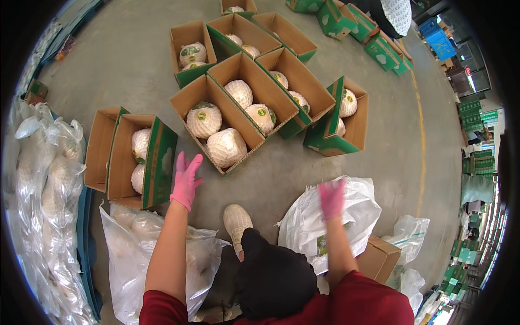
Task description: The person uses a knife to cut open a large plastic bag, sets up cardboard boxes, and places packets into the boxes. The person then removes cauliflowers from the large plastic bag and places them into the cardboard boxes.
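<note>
Beside left hand, box, long axis forward

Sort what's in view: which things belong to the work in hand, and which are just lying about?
Likely part of the work:
- pink-gloved left hand and right hand
- open green-and-brown cardboard boxes
- round, white-foam-wrapped produce
- white woven sack

Apparently just lying about:
- plain brown cardboard box
- crumpled clear plastic
- blue container

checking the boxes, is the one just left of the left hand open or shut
Open: inside the box, two white-wrapped round items show, with nothing covering the top.
</note>
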### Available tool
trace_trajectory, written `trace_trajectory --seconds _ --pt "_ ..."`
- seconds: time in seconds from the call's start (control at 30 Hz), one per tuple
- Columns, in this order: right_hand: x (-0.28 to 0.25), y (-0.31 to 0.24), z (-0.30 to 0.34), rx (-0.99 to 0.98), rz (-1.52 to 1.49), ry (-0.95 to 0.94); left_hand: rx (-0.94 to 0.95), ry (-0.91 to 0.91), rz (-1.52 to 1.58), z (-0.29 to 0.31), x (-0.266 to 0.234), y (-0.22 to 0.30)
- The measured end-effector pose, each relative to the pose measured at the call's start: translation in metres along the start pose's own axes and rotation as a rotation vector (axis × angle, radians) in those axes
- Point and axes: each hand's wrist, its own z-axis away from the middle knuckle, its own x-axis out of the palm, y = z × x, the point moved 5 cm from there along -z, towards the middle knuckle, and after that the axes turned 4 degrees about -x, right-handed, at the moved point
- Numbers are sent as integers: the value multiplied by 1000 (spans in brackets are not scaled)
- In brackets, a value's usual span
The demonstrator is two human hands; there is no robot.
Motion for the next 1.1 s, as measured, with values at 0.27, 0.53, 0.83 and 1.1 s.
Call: trace_trajectory --seconds 0.27,0.53,0.83,1.1 --pt "7 -47 -175 444 -736 -275 -68 -270 254 -17 82 -5" --pt "0 -123 -328 -467 68 135 4 -551 386 -39 261 -32" --pt "163 -35 68 166 -230 -669 549 -628 -582 -82 212 64" --pt "299 -96 122 406 36 -1274 866 509 -817 32 -143 154"
